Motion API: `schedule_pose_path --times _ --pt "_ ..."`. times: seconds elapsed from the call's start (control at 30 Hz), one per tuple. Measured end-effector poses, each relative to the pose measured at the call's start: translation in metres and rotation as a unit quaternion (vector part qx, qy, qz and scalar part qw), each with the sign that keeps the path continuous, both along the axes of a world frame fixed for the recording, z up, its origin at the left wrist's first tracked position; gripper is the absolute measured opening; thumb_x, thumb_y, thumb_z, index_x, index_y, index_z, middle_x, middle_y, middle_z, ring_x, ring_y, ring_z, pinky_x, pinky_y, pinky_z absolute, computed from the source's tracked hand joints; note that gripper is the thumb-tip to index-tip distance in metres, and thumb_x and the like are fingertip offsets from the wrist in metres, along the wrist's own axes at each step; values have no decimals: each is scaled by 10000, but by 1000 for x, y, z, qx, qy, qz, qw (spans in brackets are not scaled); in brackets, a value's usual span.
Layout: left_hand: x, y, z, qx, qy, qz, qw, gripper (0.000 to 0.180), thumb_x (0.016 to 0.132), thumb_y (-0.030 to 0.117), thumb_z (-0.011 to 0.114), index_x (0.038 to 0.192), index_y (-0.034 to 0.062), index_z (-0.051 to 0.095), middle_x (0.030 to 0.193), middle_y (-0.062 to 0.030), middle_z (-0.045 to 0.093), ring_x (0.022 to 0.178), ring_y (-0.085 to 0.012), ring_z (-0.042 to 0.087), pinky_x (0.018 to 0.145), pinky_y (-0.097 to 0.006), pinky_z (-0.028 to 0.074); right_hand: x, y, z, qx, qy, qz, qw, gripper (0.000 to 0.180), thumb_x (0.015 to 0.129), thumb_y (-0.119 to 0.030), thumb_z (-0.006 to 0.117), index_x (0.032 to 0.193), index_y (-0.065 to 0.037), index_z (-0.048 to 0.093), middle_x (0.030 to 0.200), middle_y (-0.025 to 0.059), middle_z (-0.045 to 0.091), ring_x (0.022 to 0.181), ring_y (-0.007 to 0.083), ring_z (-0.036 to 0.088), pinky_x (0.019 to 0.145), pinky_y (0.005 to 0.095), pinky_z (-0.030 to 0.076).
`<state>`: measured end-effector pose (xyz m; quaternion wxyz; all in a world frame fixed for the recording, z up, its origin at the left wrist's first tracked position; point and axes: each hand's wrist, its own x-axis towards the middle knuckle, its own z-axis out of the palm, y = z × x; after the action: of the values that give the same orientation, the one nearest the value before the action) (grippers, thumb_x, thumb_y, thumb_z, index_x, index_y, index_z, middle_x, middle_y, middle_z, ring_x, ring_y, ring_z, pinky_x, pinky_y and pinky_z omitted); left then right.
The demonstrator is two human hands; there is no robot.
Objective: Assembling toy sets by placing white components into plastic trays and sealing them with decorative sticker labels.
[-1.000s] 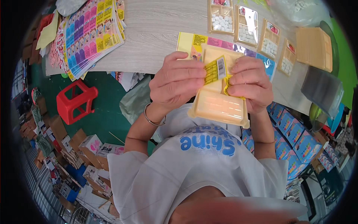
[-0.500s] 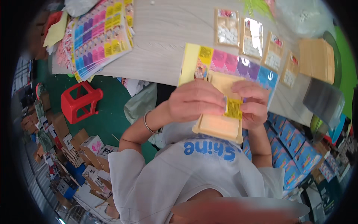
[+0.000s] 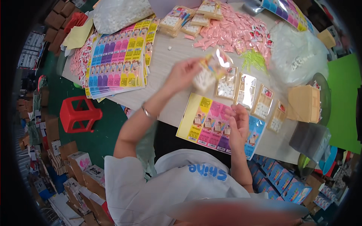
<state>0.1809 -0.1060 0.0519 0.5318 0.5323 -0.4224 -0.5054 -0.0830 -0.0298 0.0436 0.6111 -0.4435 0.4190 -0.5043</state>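
Note:
My left hand (image 3: 181,77) grips a small clear-fronted pack (image 3: 206,78), raised and tilted above the table. White pieces and a coloured insert show through it, a little blurred. Lower and to the right, my right hand (image 3: 238,128) is held with fingers apart and nothing in it. Beneath that hand lies a sheet of printed stickers (image 3: 203,121) in yellow, pink, purple and blue, at the table's near edge. Just beyond the sheet, several similar tan trays (image 3: 226,89) with white pieces and red-printed sachets stand in a slanting row.
Stacked sticker sheets (image 3: 117,62) cover the table's left side. Finished packs (image 3: 174,19) and a pile of pink sachets (image 3: 235,32) lie at the back. Tan trays (image 3: 301,103) are stacked on the right beside a large plastic bag (image 3: 298,45). A red stool (image 3: 78,115) stands on the floor.
Both hands held a tan tray with a yellow sticker near my chest. Now my left hand holds a pack farther out over the table, front showing, and my right hand has let go.

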Motion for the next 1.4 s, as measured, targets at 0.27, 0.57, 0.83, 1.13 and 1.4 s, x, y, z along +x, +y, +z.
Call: schedule_pose_path --times 0.27,0.57,0.83,1.13,1.4 --pt "81 -151 46 -64 -592 219 773 423 945 279 717 1231 -29 669 1097 -181 734 1029 -305 702 906 -385 538 -34 -5 -13 4 18 -17 1000 425 995 -2 604 1406 -22 498 1224 85 601 986 139 634 933 286 518" --pt "-72 -15 -34 -173 -543 -52 820 605 902 421 720 1409 124 577 1443 -139 556 1332 -341 509 1122 -539 348 -27 -37 -1 -73 164 50 983 260 970 32 618 1228 3 602 1120 65 644 1042 124 624 953 267 480" --pt "-65 -8 -70 -120 -622 -79 770 715 958 535 618 1538 153 445 1632 -156 356 1528 -355 276 1197 -660 181 -24 -41 -1 -299 428 104 847 336 859 -28 725 1188 -65 666 1169 110 654 1109 260 618 1015 385 460" --pt "-40 112 -45 -22 -574 5 818 761 787 459 831 1391 79 566 1442 -121 507 1327 -337 436 1113 -504 301 -1 7 -41 -379 517 210 738 385 827 -183 767 1200 -132 682 1244 64 628 1178 293 555 1116 524 372" --pt "-23 138 -43 -7 -505 -33 863 487 696 321 880 1095 132 673 1172 -22 612 1186 -260 510 1040 -452 334 56 -20 -31 -380 548 270 695 257 827 -176 747 1066 -96 694 1004 73 649 986 272 610 894 412 456"
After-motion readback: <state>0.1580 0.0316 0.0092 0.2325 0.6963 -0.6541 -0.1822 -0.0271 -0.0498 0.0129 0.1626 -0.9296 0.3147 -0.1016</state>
